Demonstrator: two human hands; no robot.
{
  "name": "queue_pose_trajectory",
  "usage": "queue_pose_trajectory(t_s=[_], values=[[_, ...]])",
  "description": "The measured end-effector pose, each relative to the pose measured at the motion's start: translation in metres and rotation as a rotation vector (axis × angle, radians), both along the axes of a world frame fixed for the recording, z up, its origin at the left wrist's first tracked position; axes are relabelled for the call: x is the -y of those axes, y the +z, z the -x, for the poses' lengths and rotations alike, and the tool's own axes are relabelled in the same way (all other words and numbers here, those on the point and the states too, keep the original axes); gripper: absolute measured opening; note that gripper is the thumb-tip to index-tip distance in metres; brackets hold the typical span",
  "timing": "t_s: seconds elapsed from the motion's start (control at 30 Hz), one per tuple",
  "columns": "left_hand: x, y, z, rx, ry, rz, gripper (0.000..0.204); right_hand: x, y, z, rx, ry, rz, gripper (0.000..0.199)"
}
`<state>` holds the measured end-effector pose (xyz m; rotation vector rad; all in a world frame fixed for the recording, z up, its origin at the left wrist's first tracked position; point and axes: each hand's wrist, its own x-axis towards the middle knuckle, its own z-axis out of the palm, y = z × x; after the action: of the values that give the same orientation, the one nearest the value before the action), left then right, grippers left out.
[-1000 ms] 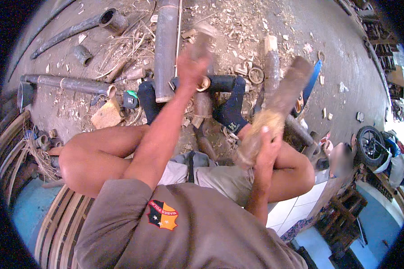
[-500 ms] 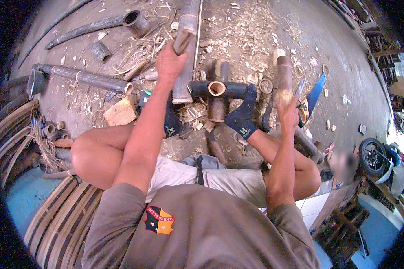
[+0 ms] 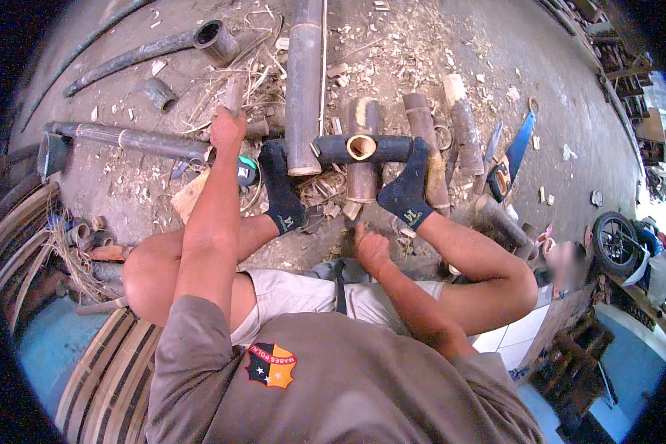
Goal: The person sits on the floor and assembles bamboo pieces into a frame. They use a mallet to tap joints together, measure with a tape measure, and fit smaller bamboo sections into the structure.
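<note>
A: Left hand [image 3: 228, 127]?
B: Closed around a short bamboo stick [image 3: 234, 95], far left, beside the long dark bamboo pole [image 3: 304, 81]. Half a second ago it was up on that pole; now it's off it and on the stick.
A: Right hand [image 3: 371, 250]?
B: Down near the lap, fingers curled; can't tell if it holds anything. A second ago it gripped a bamboo section up right; that's gone from it.
A: Workpiece?
B: Short black bamboo tube [image 3: 362, 148], lying crosswise, touching both socked feet [image 3: 408, 194], between them.
A: Meaning?
B: My read: swapping tools, tube stays pinned. Blue-handled saw [image 3: 512, 154] lies untouched, far right.
</note>
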<state>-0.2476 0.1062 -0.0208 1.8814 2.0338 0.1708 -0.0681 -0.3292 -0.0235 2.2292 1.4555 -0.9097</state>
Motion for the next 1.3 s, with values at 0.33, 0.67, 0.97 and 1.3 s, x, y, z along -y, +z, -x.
queue_pose_trajectory(t_s=[0.33,0.67,0.97,1.3], values=[[0.043,0.024,-0.041,0.104,-0.217,-0.725,0.065,-0.021,0.084,-0.019,-0.252,-0.339,0.073,0.057],[0.139,0.037,-0.138,0.242,-1.126,0.068,0.073,-0.09,0.121,-0.051,-1.078,-1.291,-0.685,0.026],[0.133,0.041,-0.147,0.178,-1.074,0.048,0.082,-0.154,0.097,0.007,-1.169,-1.792,-0.713,0.018],[0.162,0.047,-0.173,0.2,-0.723,-0.039,0.083,-0.116,0.07,-0.106,-0.786,-0.852,-0.329,0.016]])
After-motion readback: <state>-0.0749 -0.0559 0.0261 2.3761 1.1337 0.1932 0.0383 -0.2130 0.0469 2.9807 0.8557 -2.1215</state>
